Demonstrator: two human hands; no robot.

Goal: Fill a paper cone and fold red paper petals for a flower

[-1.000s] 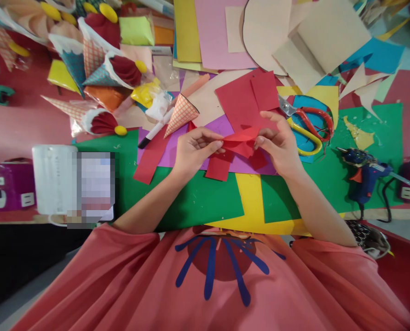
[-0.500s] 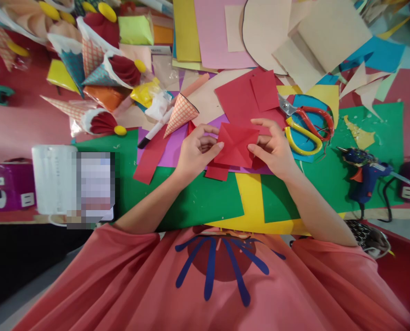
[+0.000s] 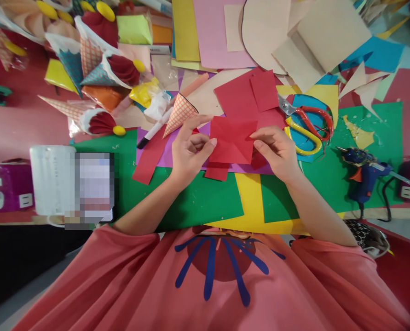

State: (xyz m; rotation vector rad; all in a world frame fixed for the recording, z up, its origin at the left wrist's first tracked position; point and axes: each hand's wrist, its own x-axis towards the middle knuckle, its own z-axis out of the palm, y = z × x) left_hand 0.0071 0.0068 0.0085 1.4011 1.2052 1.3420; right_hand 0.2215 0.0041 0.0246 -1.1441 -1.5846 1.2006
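A red paper square (image 3: 233,140) with faint diagonal creases is spread almost flat between my two hands. My left hand (image 3: 191,149) grips its left edge between thumb and fingers. At the right edge, the thumb and fingertips of my right hand (image 3: 275,149) pinch the square. Under and beside it are red paper strips (image 3: 216,171) and a purple sheet (image 3: 196,158). Just beyond my left hand lies a checkered paper cone (image 3: 180,112). More red paper (image 3: 234,94) rests behind the square, by the scissors (image 3: 306,122) with red and yellow handles.
Several finished paper cones (image 3: 118,69) crowd the far left, near bags of coloured clay (image 3: 104,97). A blue glue gun (image 3: 361,177) sits at right on the green board (image 3: 384,128). At left are a white box (image 3: 53,179) and a phone (image 3: 95,184). A marker (image 3: 154,128) lies near the cone.
The red paper was folded and seen edge-on a second ago. It has been opened out into a creased square and shifted slightly left and away from me.
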